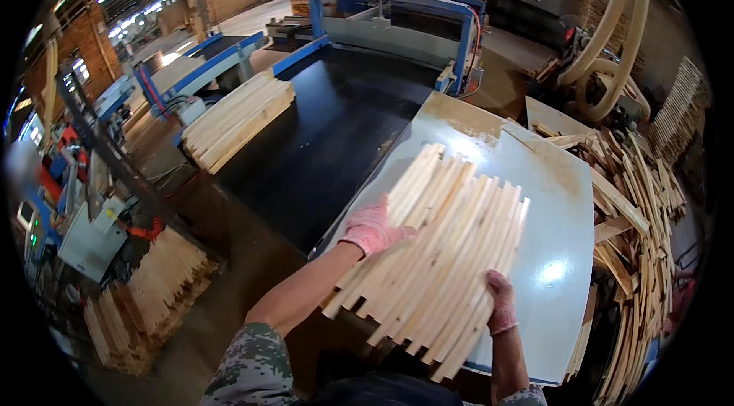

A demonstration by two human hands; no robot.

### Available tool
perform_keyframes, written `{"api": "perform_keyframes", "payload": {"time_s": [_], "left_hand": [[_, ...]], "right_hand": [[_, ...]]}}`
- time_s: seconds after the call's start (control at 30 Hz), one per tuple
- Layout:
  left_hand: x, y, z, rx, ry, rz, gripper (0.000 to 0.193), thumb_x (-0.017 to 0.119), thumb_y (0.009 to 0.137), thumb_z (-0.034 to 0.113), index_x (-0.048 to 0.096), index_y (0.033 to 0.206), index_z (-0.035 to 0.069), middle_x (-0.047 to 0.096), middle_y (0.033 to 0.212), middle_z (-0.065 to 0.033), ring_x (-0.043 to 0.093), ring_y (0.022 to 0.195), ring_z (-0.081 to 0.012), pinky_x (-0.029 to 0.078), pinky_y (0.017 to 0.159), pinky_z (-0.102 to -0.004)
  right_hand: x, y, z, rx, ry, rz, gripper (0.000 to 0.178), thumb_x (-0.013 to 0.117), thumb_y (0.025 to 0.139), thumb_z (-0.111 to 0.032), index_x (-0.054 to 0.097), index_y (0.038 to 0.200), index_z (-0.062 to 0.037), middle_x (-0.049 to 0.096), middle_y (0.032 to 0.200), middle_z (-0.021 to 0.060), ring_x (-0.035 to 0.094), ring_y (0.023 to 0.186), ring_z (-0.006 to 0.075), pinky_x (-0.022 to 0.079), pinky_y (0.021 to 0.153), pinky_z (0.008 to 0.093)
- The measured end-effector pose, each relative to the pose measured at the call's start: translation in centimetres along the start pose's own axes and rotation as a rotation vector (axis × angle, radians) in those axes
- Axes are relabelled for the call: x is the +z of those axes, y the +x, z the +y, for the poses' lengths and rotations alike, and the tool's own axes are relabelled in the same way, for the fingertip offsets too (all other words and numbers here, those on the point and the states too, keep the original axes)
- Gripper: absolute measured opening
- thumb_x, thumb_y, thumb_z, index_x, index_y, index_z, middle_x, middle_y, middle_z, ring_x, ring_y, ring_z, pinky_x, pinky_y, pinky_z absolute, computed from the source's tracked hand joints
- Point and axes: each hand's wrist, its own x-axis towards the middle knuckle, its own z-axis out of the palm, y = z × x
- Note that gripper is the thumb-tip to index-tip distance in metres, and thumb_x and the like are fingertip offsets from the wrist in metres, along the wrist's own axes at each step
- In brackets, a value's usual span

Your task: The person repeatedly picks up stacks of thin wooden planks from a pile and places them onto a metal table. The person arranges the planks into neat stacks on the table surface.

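A broad row of pale wooden strips (443,249) lies side by side on a glossy white tabletop (554,215), their near ends uneven and jutting past its front edge. My left hand (372,230), in a pink knit glove, presses against the row's left side, thumb laid over the top. At the right side, near the front, my right hand (501,301) wears a similar glove and grips the outer strip with bent fingers. Between them the two hands hold the row from both sides. The undersides of the strips are hidden.
A black conveyor belt (344,115) adjoins the tabletop on the left, carrying another batch of strips (241,117). Beyond stands a blue-framed machine (394,4). Scrap wood (638,211) is heaped at right, below thick hoses (615,39). More stacked wood (149,303) sits at lower left.
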Motion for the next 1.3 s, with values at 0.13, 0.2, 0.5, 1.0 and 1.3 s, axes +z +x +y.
{"api": "perform_keyframes", "payload": {"time_s": [0.13, 0.2, 0.5, 1.0, 1.3], "left_hand": [[-4.1, 0.9, -2.5, -0.117, 0.021, -0.012, 0.111, 0.054, 0.087, 0.081, 0.025, 0.166, 0.007, 0.044, 0.157, -0.0248, 0.048, 0.141, -0.0385, 0.038, 0.115, -0.0501], [-5.1, 2.3, -6.3, -0.107, 0.011, 0.072, 0.109, 0.054, 0.089, 0.08, 0.025, 0.166, 0.008, 0.043, 0.156, -0.0246, 0.05, 0.139, -0.0395, 0.039, 0.114, -0.0513], [-10.3, 7.0, -22.8, -0.094, 0.182, 0.158, 0.114, 0.044, 0.092, 0.082, 0.014, 0.167, 0.001, 0.012, 0.173, -0.0289, 0.006, 0.162, -0.0424, -0.003, 0.13, -0.0533], [-16.7, 14.7, -32.0, -0.049, 0.37, 0.29, 0.096, 0.05, 0.098, 0.07, 0.042, 0.154, -0.007, 0.041, 0.162, -0.0261, 0.032, 0.154, -0.0406, 0.02, 0.129, -0.0504], [-23.6, 29.5, -37.9, 0.374, 0.278, 1.081, 0.063, 0.056, 0.105, 0.047, 0.059, 0.142, -0.003, 0.065, 0.137, -0.0223, 0.06, 0.129, -0.0341, 0.047, 0.111, -0.0435]], "right_hand": [[7.7, 1.8, 1.5, 0.061, 0.021, 0.053, 0.056, 0.07, 0.088, -0.014, 0.049, 0.139, -0.0059, 0.064, 0.116, 0.0109, 0.066, 0.102, 0.0269, 0.058, 0.094, 0.0431], [12.6, 2.3, 2.8, 0.06, 0.049, 0.017, 0.06, 0.07, 0.088, -0.013, 0.047, 0.143, -0.0063, 0.064, 0.117, 0.011, 0.066, 0.103, 0.0271, 0.057, 0.096, 0.0432], [30.6, 5.5, 9.9, 0.061, -0.051, 0.039, 0.029, 0.066, 0.091, -0.01, 0.059, 0.119, -0.0079, 0.067, 0.101, 0.0046, 0.067, 0.097, 0.0215, 0.058, 0.09, 0.039], [41.5, 8.9, 12.7, -0.081, -1.282, 0.124, 0.082, 0.055, 0.096, -0.068, 0.063, 0.129, 0.0062, 0.071, 0.116, 0.0293, 0.069, 0.113, 0.0424, 0.054, 0.101, 0.0487], [42.9, 5.6, 21.1, -0.469, -0.49, -0.709, 0.043, 0.058, 0.106, -0.041, 0.056, 0.106, 0.0011, 0.059, 0.093, 0.0094, 0.057, 0.089, 0.0224, 0.049, 0.082, 0.0394]]}}
